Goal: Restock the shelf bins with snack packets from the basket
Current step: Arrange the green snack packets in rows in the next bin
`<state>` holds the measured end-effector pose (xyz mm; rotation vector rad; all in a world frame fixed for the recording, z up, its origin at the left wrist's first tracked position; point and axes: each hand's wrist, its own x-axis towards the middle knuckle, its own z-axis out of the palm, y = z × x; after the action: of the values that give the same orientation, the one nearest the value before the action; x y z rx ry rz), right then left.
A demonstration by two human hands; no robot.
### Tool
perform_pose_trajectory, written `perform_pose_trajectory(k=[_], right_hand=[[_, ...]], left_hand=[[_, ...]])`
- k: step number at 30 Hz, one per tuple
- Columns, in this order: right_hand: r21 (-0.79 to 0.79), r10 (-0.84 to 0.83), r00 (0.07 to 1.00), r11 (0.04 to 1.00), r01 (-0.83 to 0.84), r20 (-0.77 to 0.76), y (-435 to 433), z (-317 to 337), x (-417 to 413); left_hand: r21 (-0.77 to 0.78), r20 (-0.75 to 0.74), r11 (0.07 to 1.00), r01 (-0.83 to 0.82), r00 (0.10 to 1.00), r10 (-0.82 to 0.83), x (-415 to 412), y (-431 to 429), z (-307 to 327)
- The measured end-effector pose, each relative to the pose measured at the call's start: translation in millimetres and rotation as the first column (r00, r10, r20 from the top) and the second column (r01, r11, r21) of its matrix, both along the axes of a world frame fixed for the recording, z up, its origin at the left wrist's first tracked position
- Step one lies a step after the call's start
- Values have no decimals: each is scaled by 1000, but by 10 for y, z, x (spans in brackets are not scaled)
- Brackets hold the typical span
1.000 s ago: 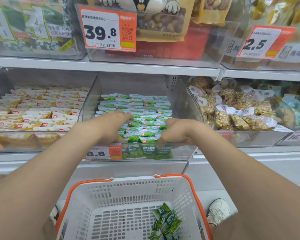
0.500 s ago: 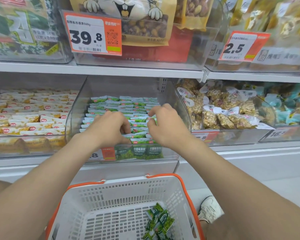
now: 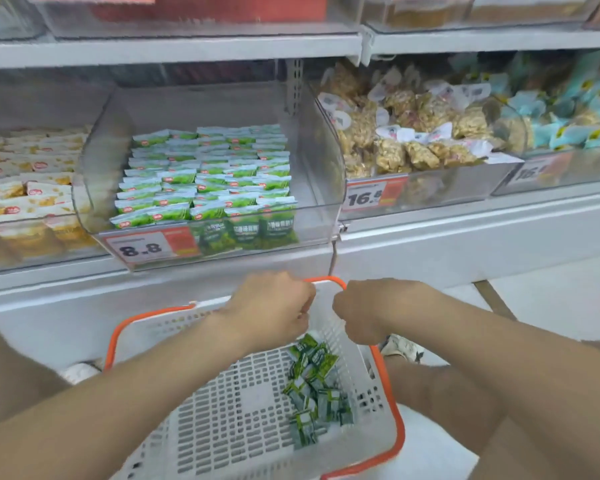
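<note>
Left hand (image 3: pixel 274 306) and right hand (image 3: pixel 364 310) hang side by side over the far end of the white shopping basket (image 3: pixel 222 420), close together but not touching; backs of hands face the camera, fingers curled under; palms hidden, so can't tell if either one has a packet or nothing; neither hand touches the loose packets below.

Loose green snack packets (image 3: pixel 312 386) lie in a small heap on the basket floor, right side, against the mesh wall; basket has an orange rim and sits low in front of the shelf.

Clear middle bin (image 3: pixel 323 161) sits on the shelf straight above the basket; rows of green packets (image 3: pixel 208 178) fill its left and centre, overlapping neatly, bare strip on the right; price tag 8.8 (image 3: pixel 142 249) on its front.

Left bin holds white-and-orange packets (image 3: pixel 25 188); right bin holds clear bags of brown snacks (image 3: pixel 413 143), tag (image 3: pixel 368 199) starting 16; pale blue packets (image 3: pixel 568 126) further right; white shoe (image 3: pixel 400 348) just beside the basket.
</note>
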<state>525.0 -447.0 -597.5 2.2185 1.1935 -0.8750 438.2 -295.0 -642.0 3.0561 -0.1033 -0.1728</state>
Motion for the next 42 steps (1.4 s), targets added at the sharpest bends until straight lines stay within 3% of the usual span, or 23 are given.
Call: perform_pose_trajectory(k=[6, 10, 13, 18, 20, 23, 26, 34, 36, 42], right_hand=[[-15, 58, 997, 998, -59, -43, -91, -518, 18], [20, 122, 990, 992, -121, -63, -10, -744, -4], [45, 161, 983, 987, -157, -87, 24, -818, 6], [50, 186, 980, 982, -182, -66, 36, -837, 49], [64, 183, 981, 982, -179, -68, 44, -831, 55], [84, 165, 984, 984, -158, -73, 64, -786, 69], [108, 143, 988, 985, -136, -64, 98, -669, 96], [205, 184, 983, 961, -185, 26, 187, -170, 65], [295, 151, 989, 945, -143, -3, 197, -65, 22], [530, 86, 996, 846, -54, -37, 292, 434, -16]], left_hand=[[-40, -393, 992, -120, 915, 94, 46, -241, -1294], [-105, -606, 983, -151, 794, 57, 20, -337, -1943], [-204, -593, 970, -135, 805, -13, -94, -373, -2335], [-323, -551, 905, -278, 832, 59, -162, -411, -2758], [-337, -522, 852, -401, 832, 185, -159, -405, -2747], [-321, -445, 832, -453, 847, 290, -141, -274, -2654], [-453, -394, 774, -443, 878, 273, -78, -105, -2372], [-713, -598, 377, -591, 793, 114, 87, 119, -1164], [-752, -607, 256, -607, 790, 86, 72, 123, -807], [-823, -566, 7, -568, 822, 64, -154, 169, 221]])
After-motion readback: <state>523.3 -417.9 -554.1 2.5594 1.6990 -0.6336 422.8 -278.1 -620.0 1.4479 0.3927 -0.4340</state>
